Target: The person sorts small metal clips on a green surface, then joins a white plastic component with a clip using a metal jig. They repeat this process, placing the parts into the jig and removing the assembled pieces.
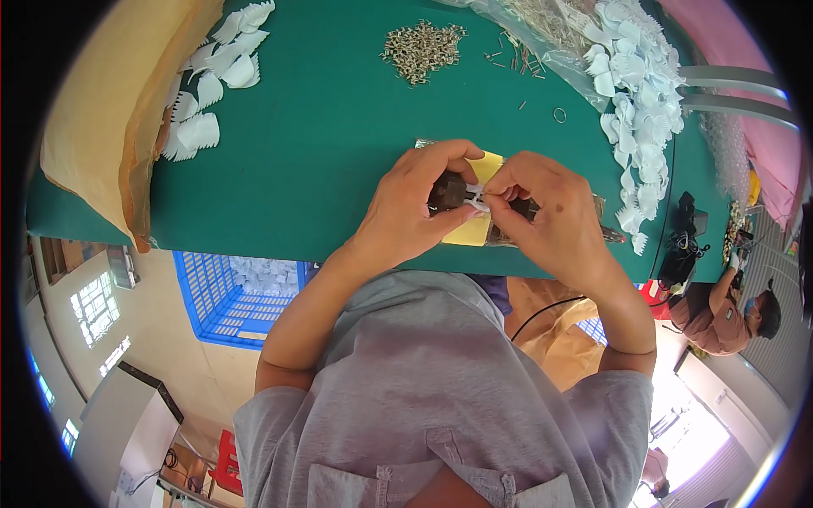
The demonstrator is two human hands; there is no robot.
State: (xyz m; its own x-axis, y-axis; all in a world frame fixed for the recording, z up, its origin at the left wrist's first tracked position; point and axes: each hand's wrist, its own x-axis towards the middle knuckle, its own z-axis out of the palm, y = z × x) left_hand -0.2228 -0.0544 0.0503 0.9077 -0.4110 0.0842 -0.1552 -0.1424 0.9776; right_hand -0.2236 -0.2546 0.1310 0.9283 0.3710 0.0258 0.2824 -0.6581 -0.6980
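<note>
Hands: our left hand (415, 203) and right hand (542, 216) are pinching a small white piece (476, 200) over the yellow pad (484, 166).
Pad: lying near the green desk (339, 152) edge.
Around: metal bits (422, 49) beyond the pad; white cutouts (637, 110) right of it.

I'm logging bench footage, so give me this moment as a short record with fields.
surface: green table
left hand: pinches a small white piece against a dark tool
right hand: grips the same white piece
under hands: yellow pad
far side: pile of metal bits
right edge: heap of white wing shapes
below table: blue crate
</note>
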